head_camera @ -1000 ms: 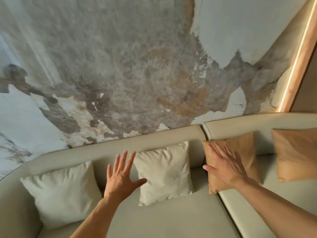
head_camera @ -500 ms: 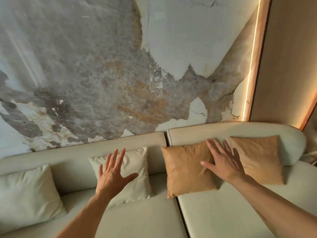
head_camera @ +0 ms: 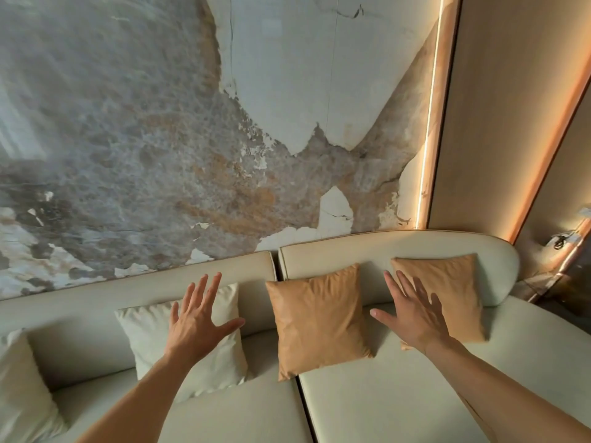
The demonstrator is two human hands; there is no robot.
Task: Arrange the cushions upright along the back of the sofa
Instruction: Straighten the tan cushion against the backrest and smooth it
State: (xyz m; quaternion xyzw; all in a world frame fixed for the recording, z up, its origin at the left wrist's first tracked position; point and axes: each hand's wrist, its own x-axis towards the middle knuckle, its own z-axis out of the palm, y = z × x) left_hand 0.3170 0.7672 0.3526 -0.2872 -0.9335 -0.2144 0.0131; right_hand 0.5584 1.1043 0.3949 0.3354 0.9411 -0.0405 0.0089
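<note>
Marbled wall (head_camera: 160, 139) standing behind sofa (head_camera: 367, 251); four cushions leaning upright against its back.
Left hand (head_camera: 198, 324) and right hand (head_camera: 415, 318) are hovering spread, holding nothing. Risk: pushing the tan cushion (head_camera: 319, 321) straddling the seat seam may tip it forward.

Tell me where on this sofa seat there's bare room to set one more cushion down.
The widest bare patch is the right seat section, in front of the two tan cushions. A narrower strip lies between the cream cushion and the near tan cushion, another between the far-left cream cushion and that cream one. The backrest line is crowded.
</note>
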